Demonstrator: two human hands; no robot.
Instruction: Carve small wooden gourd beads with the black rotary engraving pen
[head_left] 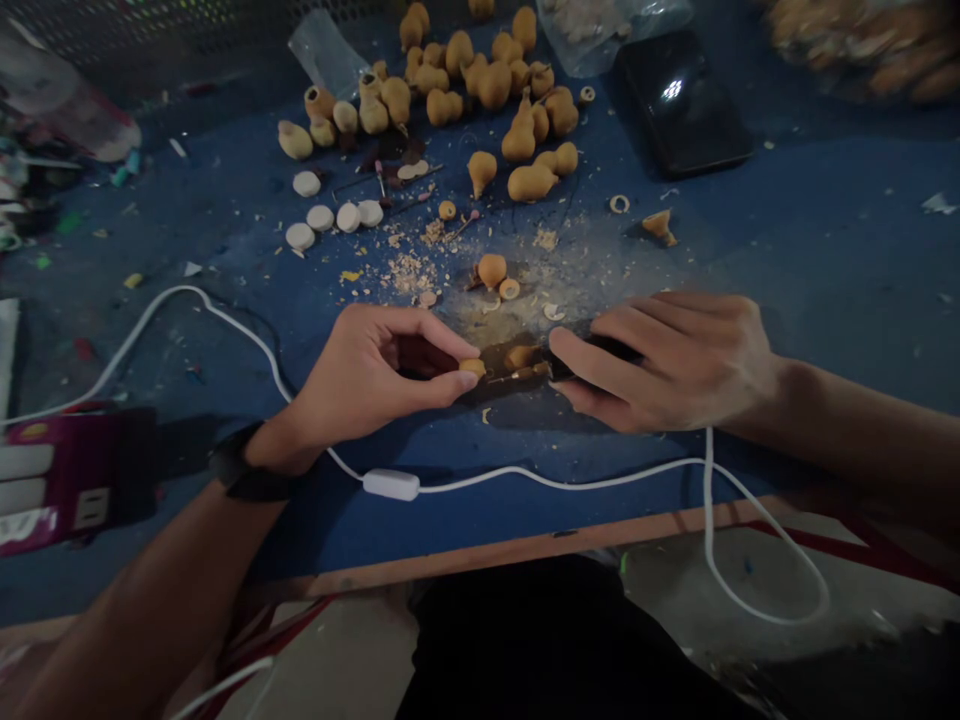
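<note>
Between thumb and forefinger, my left hand (367, 370) pinches a small yellow-brown gourd piece (472, 368). My right hand (667, 360) is wrapped round a black hand-held rotary tool (616, 346), mostly hidden by the fingers. A thin bit (504, 377) points from the tool toward the gourd piece; whether they touch I cannot tell. Just beyond the hands, a small round gourd (492, 270) rests on the blue table (315, 540), beside a cut ring (510, 289) and pale shavings (411, 275).
Several small gourds (495, 85) cluster at the back. White discs (320, 218) and grinding bits (381, 180) lie left of centre. A black phone-like slab (682, 105) is at back right. A white cable (525, 472) with an inline switch (391, 485) crosses in front; a purple box (60, 475) stands left.
</note>
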